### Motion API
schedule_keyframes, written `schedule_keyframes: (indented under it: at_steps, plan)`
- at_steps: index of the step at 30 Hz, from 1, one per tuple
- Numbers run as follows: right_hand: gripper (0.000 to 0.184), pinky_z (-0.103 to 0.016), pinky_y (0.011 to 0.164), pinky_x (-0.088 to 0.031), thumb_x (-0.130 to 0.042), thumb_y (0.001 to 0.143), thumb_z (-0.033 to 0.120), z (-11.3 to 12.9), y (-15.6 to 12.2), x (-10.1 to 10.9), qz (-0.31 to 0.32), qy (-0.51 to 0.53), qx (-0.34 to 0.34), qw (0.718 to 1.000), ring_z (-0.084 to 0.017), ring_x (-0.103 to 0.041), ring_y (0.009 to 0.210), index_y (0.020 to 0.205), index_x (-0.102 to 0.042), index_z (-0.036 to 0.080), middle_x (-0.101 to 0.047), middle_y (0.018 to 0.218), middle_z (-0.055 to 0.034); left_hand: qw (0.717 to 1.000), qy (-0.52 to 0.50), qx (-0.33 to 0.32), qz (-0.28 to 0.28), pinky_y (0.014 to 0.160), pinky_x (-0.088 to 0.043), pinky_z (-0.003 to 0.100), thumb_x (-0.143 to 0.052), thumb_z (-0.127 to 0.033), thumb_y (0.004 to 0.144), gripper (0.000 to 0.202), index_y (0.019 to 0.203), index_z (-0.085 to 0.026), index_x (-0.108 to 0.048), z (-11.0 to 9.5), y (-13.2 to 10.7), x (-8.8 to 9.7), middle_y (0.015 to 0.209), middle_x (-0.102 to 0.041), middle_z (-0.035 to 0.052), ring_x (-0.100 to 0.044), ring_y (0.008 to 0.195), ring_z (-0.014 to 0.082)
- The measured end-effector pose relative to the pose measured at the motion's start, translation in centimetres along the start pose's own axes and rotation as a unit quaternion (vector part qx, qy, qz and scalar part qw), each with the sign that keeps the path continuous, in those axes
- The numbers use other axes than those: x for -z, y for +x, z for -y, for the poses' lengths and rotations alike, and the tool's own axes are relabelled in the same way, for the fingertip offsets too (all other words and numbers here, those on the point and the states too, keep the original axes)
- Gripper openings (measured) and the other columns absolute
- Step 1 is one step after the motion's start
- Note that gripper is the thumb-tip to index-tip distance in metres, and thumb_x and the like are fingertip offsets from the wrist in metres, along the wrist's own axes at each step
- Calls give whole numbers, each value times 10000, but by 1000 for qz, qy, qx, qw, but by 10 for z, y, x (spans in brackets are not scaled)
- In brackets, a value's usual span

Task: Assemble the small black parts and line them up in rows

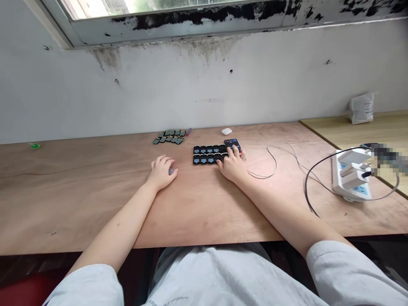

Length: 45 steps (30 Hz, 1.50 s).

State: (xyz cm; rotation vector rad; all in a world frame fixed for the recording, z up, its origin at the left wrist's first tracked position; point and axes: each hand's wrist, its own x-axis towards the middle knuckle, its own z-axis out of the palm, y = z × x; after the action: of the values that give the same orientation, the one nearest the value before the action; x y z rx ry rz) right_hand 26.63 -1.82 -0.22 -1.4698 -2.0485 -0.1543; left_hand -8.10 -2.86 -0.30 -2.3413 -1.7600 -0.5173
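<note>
- Where the pale wall (159,93) meets the table (197,208), a smooth reddish-brown wooden top runs across the view, with a fine dark grain line at the left; the plaster is stained and flaking below a window frame (105,29) blotched with black.
- The black cases (208,154) lie on the table in front of the person, in two close rows; they are small, squarish and dark, with lighter notched edges, and several show a flat bluish-grey patch inside; the right end of the rows is partly covered by a hand.
- The right hand (233,165) lies palm down over that end, fingers part spread and slightly bent, reaching the lower part of a dark glassy phone (231,142); its underside is hidden, so whether it has hold of anything cannot be told.
- The left hand (160,173) rests on the wood, half curled, a small bluish piece (171,171) held between thumb and fingers.
- Behind the left hand lie thin, dark-edged, greenish squares (170,137), overlapping in two rough rows; a rounded, glossy white case (226,131) sits behind the phone.
</note>
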Motion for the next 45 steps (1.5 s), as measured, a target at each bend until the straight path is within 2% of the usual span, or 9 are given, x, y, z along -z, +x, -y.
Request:
schedule_keyframes:
  at_steps: [4,9,15,19,23,29,37,40,45]
  plan:
    - [329,-700,1223,-86,-608,973,372,9,-1,8,38,-7,-13,999,-455,-240,1515,1062,-801,122,-519,1512,-209,999,-20,20,28,1128,-363,521,-563,-545,902,431,1168,-245,-721,34,-5,5,1357,-632,120,-440,1357,346]
    - [391,-674,1227,-97,-539,1008,402,14,-2,9,21,-84,11,996,-433,-304,1495,1051,-818,133,-601,1440,-194,997,-77,2,20,1126,-382,514,-592,-590,888,423,1047,-240,-770,46,0,3,1292,-654,106,-479,1311,341]
    - [412,-552,1159,-316,-529,1032,364,15,-5,13,56,23,223,973,-352,-447,1415,770,-796,191,-686,1351,-107,992,-122,-10,17,1105,-421,485,-591,-481,884,323,987,-229,-766,54,1,5,1173,-703,100,-561,1204,308]
    - [284,-459,1048,-444,-572,1024,374,19,-7,15,121,117,324,931,-287,-582,1254,982,-783,187,-687,1332,-111,990,-138,-14,13,1064,-451,476,-620,-431,846,252,888,-213,-740,52,5,3,1141,-712,104,-590,1151,301]
    - [296,-441,997,-474,-611,1008,411,18,-8,11,155,139,342,916,-282,-596,1183,1179,-730,201,-651,1361,-126,989,-149,-12,-11,1028,-471,463,-590,-416,880,247,881,-201,-711,46,7,2,1086,-725,105,-613,1087,285]
    - [215,-421,954,-487,-662,963,276,15,-7,1,145,148,300,931,-272,-610,1114,1154,-723,199,-682,1256,-127,974,-218,2,-66,924,-519,415,-622,-427,906,239,956,-212,-714,22,10,-2,973,-735,78,-645,986,255]
    - [271,-411,940,-494,-689,937,245,11,-4,-2,153,166,268,937,-270,-631,1069,1201,-689,185,-718,1125,-113,910,-412,21,-34,777,-562,298,-650,-338,918,308,1208,-238,-616,-64,3,-7,958,-687,20,-663,868,163]
    - [251,-407,931,-494,-684,937,240,12,-5,0,153,167,265,937,-271,-632,1065,1182,-690,185,-717,1126,-107,915,-402,-38,4,760,-560,298,-615,-272,939,125,1031,-222,-683,-83,1,-3,971,-683,39,-659,861,166]
    - [298,-396,895,-494,-680,925,212,14,-5,1,153,167,266,937,-262,-638,1012,1221,-671,178,-724,1099,-107,918,-370,-138,30,884,-557,348,-473,-196,1006,299,1110,-240,-750,-86,1,-1,1017,-667,66,-662,931,181]
